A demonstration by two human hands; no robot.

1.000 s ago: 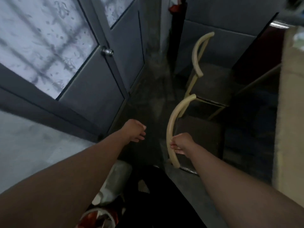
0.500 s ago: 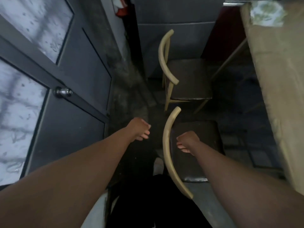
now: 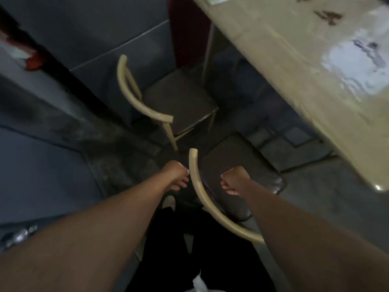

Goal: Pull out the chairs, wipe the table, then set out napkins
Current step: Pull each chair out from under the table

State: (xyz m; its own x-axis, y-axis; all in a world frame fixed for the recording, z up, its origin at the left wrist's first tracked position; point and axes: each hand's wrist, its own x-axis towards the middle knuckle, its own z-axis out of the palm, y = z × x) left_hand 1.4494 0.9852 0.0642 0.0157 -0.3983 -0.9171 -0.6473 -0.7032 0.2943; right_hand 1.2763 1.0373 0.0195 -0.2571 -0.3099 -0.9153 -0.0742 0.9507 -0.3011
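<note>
Tabletop, yellowish and glossy, fills the upper right above a dark floor. Two chairs stand beside it, near chair and far chair. Left hand, fingers loosely curled, touches the near backrest; right hand hangs fisted over its seat, empty.

Narrow floor gap between near chair and table; far chair close ahead.

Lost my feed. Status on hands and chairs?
Left hand loosely curled beside near chair backrest. Right hand fisted, empty, over seat. Far chair ahead, beside table.
</note>
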